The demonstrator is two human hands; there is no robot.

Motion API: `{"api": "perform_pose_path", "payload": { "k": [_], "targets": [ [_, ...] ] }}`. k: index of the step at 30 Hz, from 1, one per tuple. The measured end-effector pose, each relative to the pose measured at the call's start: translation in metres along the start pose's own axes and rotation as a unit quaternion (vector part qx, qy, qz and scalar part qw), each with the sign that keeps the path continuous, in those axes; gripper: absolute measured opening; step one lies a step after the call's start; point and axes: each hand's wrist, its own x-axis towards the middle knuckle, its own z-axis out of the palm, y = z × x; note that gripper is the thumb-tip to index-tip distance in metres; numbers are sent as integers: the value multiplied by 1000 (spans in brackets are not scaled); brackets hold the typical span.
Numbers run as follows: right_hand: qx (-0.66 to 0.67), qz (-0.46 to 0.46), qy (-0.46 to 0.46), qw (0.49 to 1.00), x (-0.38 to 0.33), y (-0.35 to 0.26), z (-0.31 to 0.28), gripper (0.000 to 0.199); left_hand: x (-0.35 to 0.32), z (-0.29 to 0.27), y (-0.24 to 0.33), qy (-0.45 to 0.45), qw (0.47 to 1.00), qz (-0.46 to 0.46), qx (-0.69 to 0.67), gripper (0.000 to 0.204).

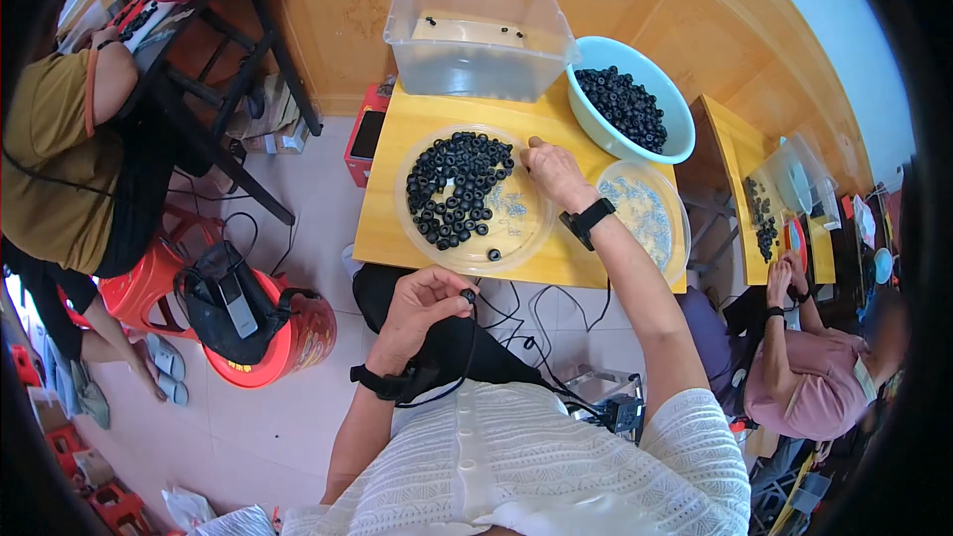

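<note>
My left hand is raised in front of my lap and pinches one small black ring between thumb and fingers. My right hand reaches over the right rim of a clear round plate, fingers bent down beside the heap of black rings lying in it. Whether it holds anything I cannot tell. A second clear plate with tiny pale parts sits just right of that wrist. Both wrists wear black bands.
The small yellow table also carries a clear plastic box and a pale green bowl of black rings. A red stool with a black bag stands at left. One person sits at left, another at right.
</note>
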Motion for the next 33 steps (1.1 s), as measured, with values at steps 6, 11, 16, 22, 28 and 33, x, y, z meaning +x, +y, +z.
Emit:
{"api": "perform_pose_path", "payload": {
  "k": [6, 11, 16, 22, 28, 33],
  "targets": [
    [-4, 1, -41, 999, -2, -6, -15, 11, 1, -1, -2, 4, 1000, -1, -8, 16],
    [112, 49, -2, 992, -6, -14, -23, 20, 2, -1, -2, 24, 999, 13, -18, 16],
    [492, 150, 23, 857, -26, -38, -28, 21, 3, -4, -2, 42, 998, 25, -29, 16],
    [704, 189, -61, 682, -73, -103, -63, 14, 8, 4, -1, 59, 997, 22, -34, 16],
    [652, 150, 6, 743, -94, -134, -62, 14, 8, 7, -3, 59, 997, 22, -32, 17],
    [543, 129, 77, 826, -98, -148, -71, 15, 7, 10, -4, 55, 996, 28, -64, 16]
  ]
}}
